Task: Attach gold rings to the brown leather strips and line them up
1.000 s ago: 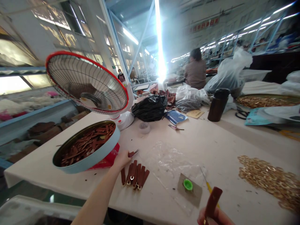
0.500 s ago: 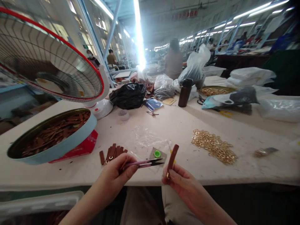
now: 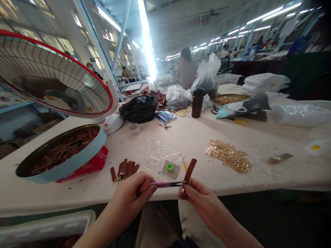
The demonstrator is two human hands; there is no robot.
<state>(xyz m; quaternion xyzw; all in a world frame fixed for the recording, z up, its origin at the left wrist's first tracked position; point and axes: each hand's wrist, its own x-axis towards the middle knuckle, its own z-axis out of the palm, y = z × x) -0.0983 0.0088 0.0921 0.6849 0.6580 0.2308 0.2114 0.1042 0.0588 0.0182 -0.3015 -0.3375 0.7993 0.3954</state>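
Observation:
My left hand (image 3: pixel 143 188) is closed round pink thread snips (image 3: pixel 164 184), whose dark blades point right and reach the strip in my other hand. Between the thumb and fingers of my right hand (image 3: pixel 195 193) a brown leather strip (image 3: pixel 190 170) stands upright, with a gold ring (image 3: pixel 183 189) at its lower end. The blade tips are at the strip, just above the ring. Beyond my left hand lies a group of brown strips (image 3: pixel 124 168), some with gold rings. A green round piece (image 3: pixel 170 167) rests on a grey square behind the snips.
A blue round tray (image 3: pixel 98 144) of brown pieces stands at the left, below a red-rimmed fan (image 3: pixel 110 98). Gold rings (image 3: pixel 229 155) lie piled at the right. Farther back are a black bag (image 3: pixel 139 108), a dark bottle (image 3: pixel 197 103) and plastic bags; people sit beyond.
The snips have moved right and slightly down to the strip, and their blades have come closer together. The view has shifted a little.

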